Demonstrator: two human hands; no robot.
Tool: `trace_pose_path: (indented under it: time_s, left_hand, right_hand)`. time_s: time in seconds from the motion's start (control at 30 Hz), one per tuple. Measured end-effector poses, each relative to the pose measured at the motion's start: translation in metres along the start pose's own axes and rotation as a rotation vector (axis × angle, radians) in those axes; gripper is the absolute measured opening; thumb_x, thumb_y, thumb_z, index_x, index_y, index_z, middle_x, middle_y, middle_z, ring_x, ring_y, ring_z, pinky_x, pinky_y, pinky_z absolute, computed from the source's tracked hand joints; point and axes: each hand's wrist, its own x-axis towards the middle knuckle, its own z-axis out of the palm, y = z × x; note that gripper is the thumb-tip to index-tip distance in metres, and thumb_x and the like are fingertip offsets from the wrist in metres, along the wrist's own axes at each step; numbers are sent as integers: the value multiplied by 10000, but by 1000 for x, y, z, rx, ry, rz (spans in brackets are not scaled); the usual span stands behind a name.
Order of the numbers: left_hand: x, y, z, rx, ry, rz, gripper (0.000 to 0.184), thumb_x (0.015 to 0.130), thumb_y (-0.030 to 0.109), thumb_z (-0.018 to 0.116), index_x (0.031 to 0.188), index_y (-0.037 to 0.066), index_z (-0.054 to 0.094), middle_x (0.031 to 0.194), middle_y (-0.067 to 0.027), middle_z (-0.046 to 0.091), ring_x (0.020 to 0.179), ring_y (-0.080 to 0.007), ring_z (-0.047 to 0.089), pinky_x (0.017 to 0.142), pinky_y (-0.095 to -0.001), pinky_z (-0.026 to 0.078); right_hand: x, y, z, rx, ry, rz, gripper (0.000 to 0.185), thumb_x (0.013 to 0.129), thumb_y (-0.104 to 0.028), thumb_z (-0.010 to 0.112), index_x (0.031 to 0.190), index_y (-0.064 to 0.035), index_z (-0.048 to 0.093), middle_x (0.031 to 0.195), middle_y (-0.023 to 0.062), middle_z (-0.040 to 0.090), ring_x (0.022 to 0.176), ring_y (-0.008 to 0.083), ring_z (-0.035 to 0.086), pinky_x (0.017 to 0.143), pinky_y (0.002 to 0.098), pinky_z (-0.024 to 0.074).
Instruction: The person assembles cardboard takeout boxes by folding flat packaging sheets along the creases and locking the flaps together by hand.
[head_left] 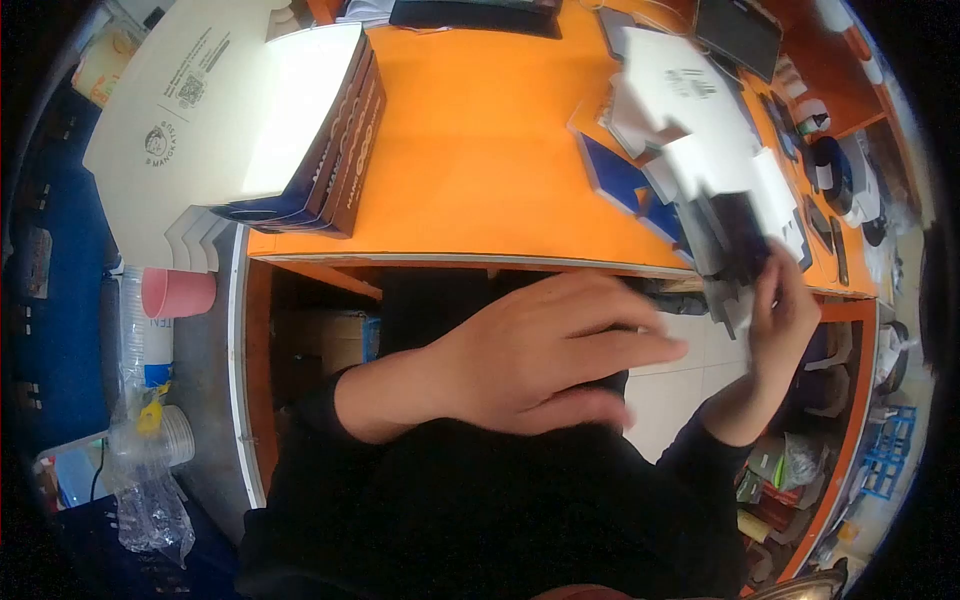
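My left hand [545, 355] is in front of my body, near the table's front edge, with its fingers apart and nothing in it. At the right, my right hand [783, 312] grips the near end of a cardboard box blank [690, 100], white with dark parts. Motion blurs this blank, and its exact folds cannot be made out. Under and beside it lie blue-and-white pieces of card [612, 172]. On the left of the table stands a nested stack of partly folded cardboard boxes [300, 110], white inside, brown and dark blue outside, with printed lids.
The orange table [480, 150] spans the front. Left of it, a pink cup [178, 293], stacked plastic lids [175, 437] and clear plastic bags [155, 510] sit on a side counter. Black devices [738, 38] and a tape roll [830, 165] are at the right. Shelves with packages lie below.
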Motion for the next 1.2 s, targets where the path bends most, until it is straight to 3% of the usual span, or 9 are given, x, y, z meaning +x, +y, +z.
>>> trace_pose_path:
  time_s: [0.17, 0.27, 0.37, 0.4, 0.63, 0.77, 0.93, 1.1, 1.2]
  left_hand:
    - [37, -6, 33, 386, 41, -19, 537, 777, 225, 746, 1255, 53, 572, 1222, -134, 577, 1101, -286, 576, 907, -392, 485]
    - [35, -19, 47, 302, -104, -161, 298, 818, 203, 726, 1069, 56, 664, 924, -105, 672, 851, -223, 648, 780, -327, 520]
    - [33, -27, 44, 17, -6, -343, 179, 864, 193, 698, 974, 52, 691, 799, -80, 686, 719, -163, 643, 712, -282, 518]
    - [31, -31, 42, -105, 75, -432, 167, 880, 191, 686, 969, 50, 692, 797, -74, 688, 708, -148, 636, 704, -271, 513]
    - [21, -35, 40, -399, 255, -663, 204, 968, 197, 592, 968, 6, 664, 867, -35, 663, 796, -81, 580, 730, -215, 467]
    - [20, -30, 35, -321, 255, -618, 192, 961, 187, 601, 956, 4, 659, 852, -40, 663, 784, -89, 587, 716, -228, 470]
    - [19, -28, 36, -178, 222, -445, 113, 929, 130, 629, 931, 20, 657, 826, -69, 665, 742, -129, 613, 676, -244, 470]
    - [19, -26, 30, -141, 133, -291, 65, 892, 106, 653, 900, 42, 660, 801, -62, 655, 714, -177, 623, 631, -275, 469]
    - [20, -23, 23, -185, 44, -116, 45, 849, 92, 689, 882, 70, 667, 782, -41, 648, 705, -186, 626, 613, -289, 471]
  right_hand:
    - [-17, -44, -33, 89, -484, -249, 279, 804, 46, 615, 1066, -31, 674, 852, 178, 678, 709, 312, 676, 638, 341, 532]
    - [-23, -38, -39, 318, -522, -291, 233, 850, -172, 673, 1029, -22, 670, 886, 173, 696, 803, 311, 700, 755, 368, 543]
    - [-34, -12, -45, 582, -137, -222, 505, 850, -495, 651, 1004, -14, 657, 911, 167, 706, 915, 354, 693, 943, 499, 475]
    - [-38, -4, -45, 694, -56, -159, 715, 792, -714, 570, 943, -19, 646, 900, 157, 701, 1055, 403, 636, 1063, 617, 313]
    - [-49, -3, 8, 775, 230, -235, 376, 764, -400, 782, 801, -57, 630, 728, 79, 617, 892, 280, 609, 1097, 641, 244]
    - [-42, -37, 17, 593, 416, -86, 311, 772, -343, 778, 823, -59, 662, 726, 38, 561, 754, 204, 545, 1012, 545, 376]
    - [-40, -63, 11, 290, 220, -210, 219, 651, -145, 812, 864, -137, 762, 861, 34, 561, 920, 232, 509, 818, 369, 387]
    - [-33, -65, 2, 134, 167, -429, 281, 829, -320, 691, 1000, -100, 729, 1153, 137, 565, 1133, 312, 523, 916, 382, 425]
    - [-31, -52, 17, 686, 423, 139, 537, 924, -494, 524, 1275, -91, 575, 1324, 185, 497, 1220, 364, 500, 982, 420, 438]
